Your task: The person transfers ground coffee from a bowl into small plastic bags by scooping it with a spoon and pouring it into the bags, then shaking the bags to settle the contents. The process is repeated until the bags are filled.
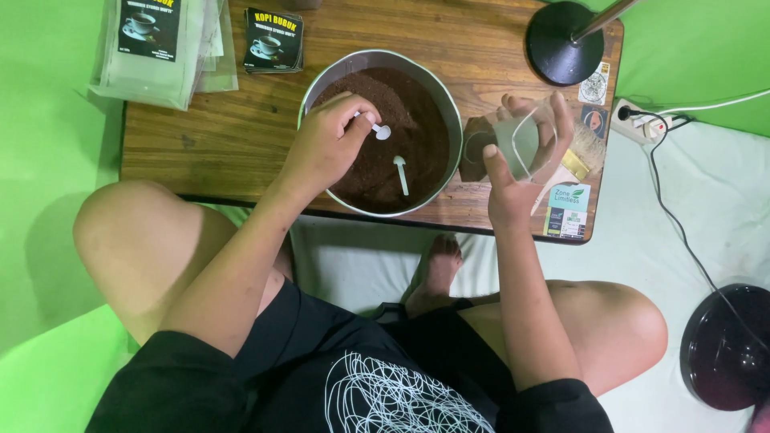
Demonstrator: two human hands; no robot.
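A round metal bowl [449, 112] full of dark brown ground powder [409, 128] stands on a low wooden table [241, 120]. My left hand [329, 140] hovers over the bowl's left side, pinching a small white spoon [380, 131] above the powder. A second white spoon [400, 174] lies in the powder nearer to me. Right of the bowl, my right hand [521, 164] holds up a small clear plastic pouch [520, 138], its mouth toward the bowl.
Stacks of pale pouches with dark labels [156, 48] and loose dark labels [273, 38] lie at the table's far left. A black lamp base [564, 44] stands at the far right. A power strip [638, 122], cables and a dark round lid [726, 345] sit on the right.
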